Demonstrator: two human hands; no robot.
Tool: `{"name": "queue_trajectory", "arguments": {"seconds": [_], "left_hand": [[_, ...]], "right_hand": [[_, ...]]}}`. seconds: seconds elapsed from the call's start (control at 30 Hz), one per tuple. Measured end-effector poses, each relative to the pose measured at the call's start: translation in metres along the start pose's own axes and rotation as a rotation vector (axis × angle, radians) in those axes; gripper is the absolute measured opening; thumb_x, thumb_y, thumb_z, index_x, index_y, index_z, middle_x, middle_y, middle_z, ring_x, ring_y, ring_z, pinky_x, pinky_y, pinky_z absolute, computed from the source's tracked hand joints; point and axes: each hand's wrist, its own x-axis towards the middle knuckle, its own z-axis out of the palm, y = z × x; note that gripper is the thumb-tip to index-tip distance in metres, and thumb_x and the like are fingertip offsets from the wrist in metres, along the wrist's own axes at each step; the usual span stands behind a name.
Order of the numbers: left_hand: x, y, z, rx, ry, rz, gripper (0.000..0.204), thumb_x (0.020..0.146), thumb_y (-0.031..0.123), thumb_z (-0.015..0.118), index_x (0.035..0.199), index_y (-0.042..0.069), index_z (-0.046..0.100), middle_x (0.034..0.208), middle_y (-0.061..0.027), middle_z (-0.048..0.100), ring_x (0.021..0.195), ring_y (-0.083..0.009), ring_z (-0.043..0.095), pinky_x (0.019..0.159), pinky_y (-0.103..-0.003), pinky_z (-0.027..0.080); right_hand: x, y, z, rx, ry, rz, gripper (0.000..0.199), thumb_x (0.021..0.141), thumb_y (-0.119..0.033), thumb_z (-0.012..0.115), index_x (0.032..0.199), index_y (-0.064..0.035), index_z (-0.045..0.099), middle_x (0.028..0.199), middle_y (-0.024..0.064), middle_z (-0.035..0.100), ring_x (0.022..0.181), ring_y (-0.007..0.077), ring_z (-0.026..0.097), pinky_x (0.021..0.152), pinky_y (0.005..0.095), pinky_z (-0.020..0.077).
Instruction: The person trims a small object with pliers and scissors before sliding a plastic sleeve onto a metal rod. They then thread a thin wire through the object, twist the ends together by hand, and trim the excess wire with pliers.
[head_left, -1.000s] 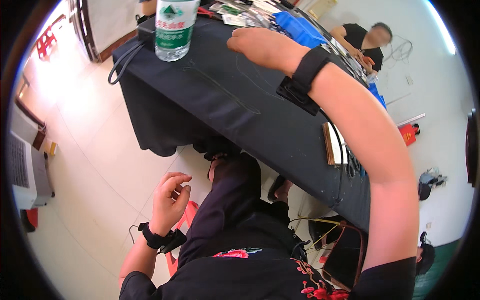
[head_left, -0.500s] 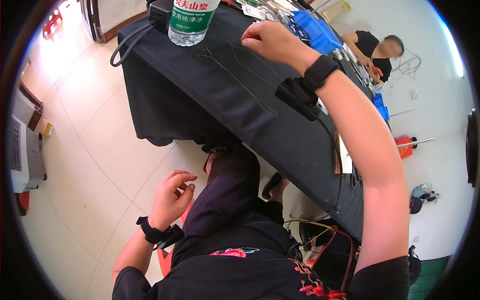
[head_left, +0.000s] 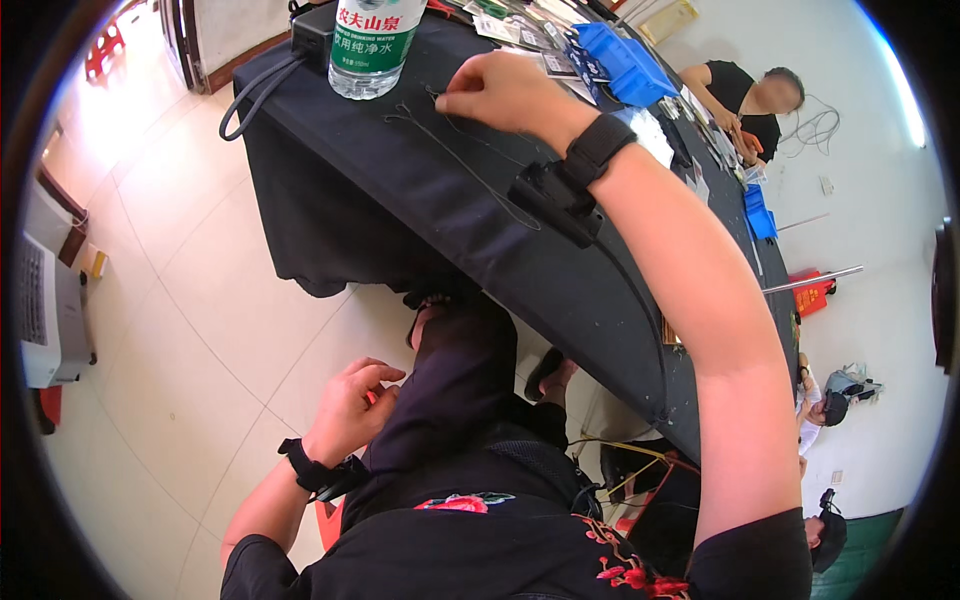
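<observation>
Over the black-clothed table (head_left: 400, 200), my right hand (head_left: 510, 95) has its thumb and fingers pinched together at the looped end of a thin dark cord. The rest of that cord runs back under the hand and wrist. Beside it a second thin dark cord (head_left: 460, 160) lies stretched along the cloth, with a small loop at its near-bottle end. My left hand (head_left: 352, 405) hangs low beside my thigh, away from the table. Its fingers are loosely bent and apart, and nothing shows in them. Both wrists carry black strapped devices.
A clear water bottle (head_left: 372, 50) stands near the table's left end, next to a black box (head_left: 312, 35) with a looped cable. Farther along lie a blue tray (head_left: 625, 65) and several flat packets. Another person (head_left: 750, 100) sits across; more people show at the right.
My right hand has moved left and slightly down, onto the cord's end. My left hand has dropped slightly and shifted right. The view has shifted, and heads show at the right edge.
</observation>
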Motion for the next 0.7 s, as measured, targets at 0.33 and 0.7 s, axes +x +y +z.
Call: {"name": "queue_trajectory", "arguments": {"seconds": [0.33, 0.7], "left_hand": [[-0.002, 0.005, 0.005, 0.105, -0.059, 0.056, 0.014, 0.076, 0.004, 0.058, 0.088, 0.001, 0.063, 0.085, -0.01, 0.06, 0.065, -0.0171, 0.059, 0.056, -0.024, 0.048], [0.005, 0.044, 0.02, 0.108, -0.121, 0.169, 0.014, 0.076, 0.003, 0.057, 0.089, 0.0, 0.062, 0.084, -0.0102, 0.059, 0.067, -0.0195, 0.059, 0.058, -0.026, 0.047]], "right_hand": [[-0.047, 0.006, -0.025, -0.248, -0.111, 0.108, 0.023, 0.075, -0.012, 0.052, 0.093, -0.0005, 0.06, 0.085, 0.0162, 0.063, 0.083, 0.0304, 0.06, 0.073, 0.035, 0.0466], [-0.127, 0.007, -0.039, -0.099, -0.145, 0.173, 0.024, 0.069, -0.006, 0.048, 0.089, -0.0005, 0.061, 0.088, 0.0179, 0.062, 0.085, 0.0325, 0.059, 0.074, 0.0375, 0.0468]]}}
